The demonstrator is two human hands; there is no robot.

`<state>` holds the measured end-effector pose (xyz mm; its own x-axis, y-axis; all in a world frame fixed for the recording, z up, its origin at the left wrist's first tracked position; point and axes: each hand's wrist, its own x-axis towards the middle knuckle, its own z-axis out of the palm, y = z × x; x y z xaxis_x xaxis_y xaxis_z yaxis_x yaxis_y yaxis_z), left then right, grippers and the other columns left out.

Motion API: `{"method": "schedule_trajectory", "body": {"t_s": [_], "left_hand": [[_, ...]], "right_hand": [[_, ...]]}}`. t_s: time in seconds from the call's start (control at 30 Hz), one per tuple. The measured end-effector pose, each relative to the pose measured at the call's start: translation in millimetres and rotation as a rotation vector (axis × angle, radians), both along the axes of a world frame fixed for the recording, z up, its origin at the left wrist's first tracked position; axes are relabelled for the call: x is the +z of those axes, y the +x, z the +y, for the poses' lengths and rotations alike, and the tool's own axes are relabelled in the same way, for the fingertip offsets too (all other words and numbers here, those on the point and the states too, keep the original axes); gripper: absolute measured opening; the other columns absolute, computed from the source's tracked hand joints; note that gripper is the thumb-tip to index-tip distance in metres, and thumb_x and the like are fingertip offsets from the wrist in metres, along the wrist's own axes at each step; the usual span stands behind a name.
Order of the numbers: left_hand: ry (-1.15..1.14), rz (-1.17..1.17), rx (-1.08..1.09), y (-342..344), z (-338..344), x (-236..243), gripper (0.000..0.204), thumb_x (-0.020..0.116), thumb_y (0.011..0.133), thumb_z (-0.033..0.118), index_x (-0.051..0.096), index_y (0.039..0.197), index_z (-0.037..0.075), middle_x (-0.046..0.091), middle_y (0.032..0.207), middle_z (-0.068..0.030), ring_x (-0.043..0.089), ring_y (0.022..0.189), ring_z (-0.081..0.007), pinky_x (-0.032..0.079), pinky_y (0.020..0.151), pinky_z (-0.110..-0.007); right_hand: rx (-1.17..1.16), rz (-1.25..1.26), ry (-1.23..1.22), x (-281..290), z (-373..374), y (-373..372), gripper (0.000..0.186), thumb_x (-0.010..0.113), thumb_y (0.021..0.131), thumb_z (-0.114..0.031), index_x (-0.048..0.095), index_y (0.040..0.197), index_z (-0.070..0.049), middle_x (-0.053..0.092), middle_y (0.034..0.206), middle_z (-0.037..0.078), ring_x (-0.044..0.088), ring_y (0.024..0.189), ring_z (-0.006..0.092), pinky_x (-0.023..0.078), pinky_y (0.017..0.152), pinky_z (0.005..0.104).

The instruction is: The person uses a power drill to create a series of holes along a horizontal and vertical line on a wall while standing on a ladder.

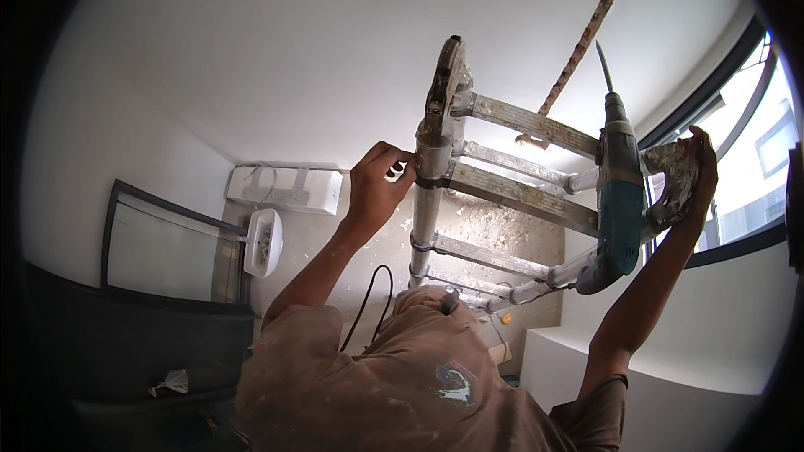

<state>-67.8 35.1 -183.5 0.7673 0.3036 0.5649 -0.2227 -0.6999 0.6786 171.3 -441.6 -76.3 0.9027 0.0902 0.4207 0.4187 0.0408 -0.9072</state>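
A paint-spattered metal stepladder (523,194) stands in front of me, its rungs running between two round rails. My left hand (381,180) is closed, with its fingertips against the left rail below the dark top joint. On the other side, my right hand (702,172) wraps around the outer edge of the right top joint (672,176). A teal and black rotary hammer (620,188) is upright against the right ends of the rungs, its long pointed chisel bit (605,67) upward. Neither hand is on the rotary hammer.
A rough chiselled groove (586,38) runs down the white wall, with rubble (494,230) on the floor below. A window (754,142) is at the right, above a white ledge (653,385). At left are a white basin (264,243), a dark-framed panel (172,243) and a black cable (368,297).
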Motion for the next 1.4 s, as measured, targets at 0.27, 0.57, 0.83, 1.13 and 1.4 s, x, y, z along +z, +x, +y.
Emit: {"method": "schedule_trajectory", "body": {"t_s": [0.27, 0.57, 0.83, 1.13, 1.4], "left_hand": [[-0.012, 0.011, -0.046, 10, 6, 0, 0.009, 0.069, 0.074, 0.001, 0.060, 0.079, 0.002, 0.059, 0.077, -0.0046, 0.056, 0.063, -0.0132, 0.046, 0.057, -0.026], [-0.535, -0.007, -0.067, 12, 8, -44, 0.011, 0.058, 0.086, 0.002, 0.061, 0.096, 0.000, 0.063, 0.093, -0.0060, 0.062, 0.082, -0.0121, 0.052, 0.069, -0.026], [-0.917, -0.051, -0.309, 7, -3, -50, 0.025, 0.054, 0.086, -0.001, 0.062, 0.110, 0.000, 0.059, 0.114, -0.0077, 0.057, 0.105, -0.0160, 0.048, 0.088, -0.029], [-1.194, -0.071, -0.211, 8, -3, -68, 0.024, 0.051, 0.087, 0.002, 0.063, 0.107, 0.001, 0.062, 0.110, -0.0071, 0.057, 0.102, -0.0150, 0.046, 0.090, -0.031], [-0.792, -0.277, -0.220, 13, -2, -70, 0.016, 0.054, 0.090, 0.008, 0.065, 0.101, 0.003, 0.062, 0.105, -0.0090, 0.060, 0.097, -0.0163, 0.047, 0.084, -0.030]], "right_hand": [[-0.003, 0.011, -0.148, 1, -31, 24, 0.046, 0.043, 0.096, -0.037, 0.055, 0.121, 0.000, 0.060, 0.096, 0.011, 0.058, 0.093, 0.0223, 0.044, 0.086, 0.0335], [-0.242, 0.071, -0.179, 11, -28, 22, 0.040, 0.045, 0.099, -0.031, 0.058, 0.114, 0.003, 0.056, 0.085, 0.008, 0.060, 0.087, 0.0215, 0.047, 0.087, 0.0341], [-0.199, 0.039, -0.128, 15, -2, 2, 0.035, 0.043, 0.094, -0.022, 0.052, 0.120, 0.000, 0.057, 0.101, 0.016, 0.060, 0.095, 0.0254, 0.051, 0.084, 0.0362], [-0.287, 0.177, -0.089, 20, -7, 9, 0.038, 0.045, 0.094, -0.022, 0.049, 0.125, -0.002, 0.057, 0.098, 0.016, 0.060, 0.092, 0.0270, 0.052, 0.081, 0.0382], [-0.190, 0.034, -0.118, 15, -8, 7, 0.026, 0.047, 0.097, -0.013, 0.054, 0.117, 0.002, 0.059, 0.084, 0.010, 0.060, 0.082, 0.0215, 0.051, 0.082, 0.0351]]}}
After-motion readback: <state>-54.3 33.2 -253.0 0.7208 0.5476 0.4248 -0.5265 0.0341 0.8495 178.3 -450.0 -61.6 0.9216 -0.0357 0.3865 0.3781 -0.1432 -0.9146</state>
